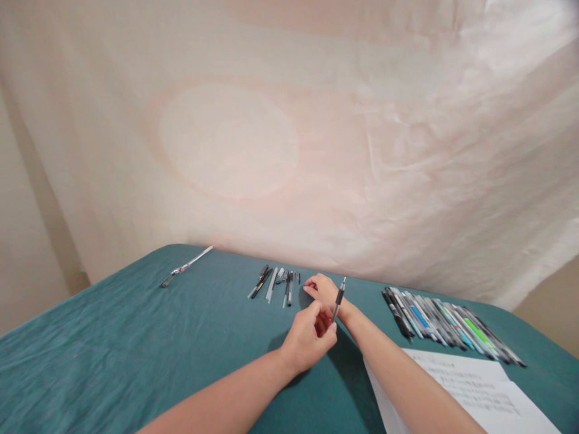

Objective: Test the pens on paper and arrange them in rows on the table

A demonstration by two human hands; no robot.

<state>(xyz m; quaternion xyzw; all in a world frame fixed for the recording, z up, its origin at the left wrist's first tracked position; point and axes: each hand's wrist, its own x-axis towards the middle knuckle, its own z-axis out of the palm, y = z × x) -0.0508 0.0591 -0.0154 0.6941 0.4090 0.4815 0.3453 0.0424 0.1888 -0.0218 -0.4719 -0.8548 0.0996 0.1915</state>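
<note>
My left hand (310, 340) is closed in a pinch on the lower end of a black pen (339, 297), which stands nearly upright with its silver tip up. Just behind it my right hand (322, 288) rests low over the teal tablecloth (136, 349), its fingers curled together and pointing left. Anything between those fingers is hidden. Its fingertips lie right beside a small group of pens and pen parts (275, 282) laid side by side near the table's far edge.
A long row of several pens (447, 325), some blue and green, lies at the right. A printed white sheet (479, 389) lies in front of it. A white pen and a dark piece (183, 268) rest at the far left. A pale cloth backdrop hangs behind.
</note>
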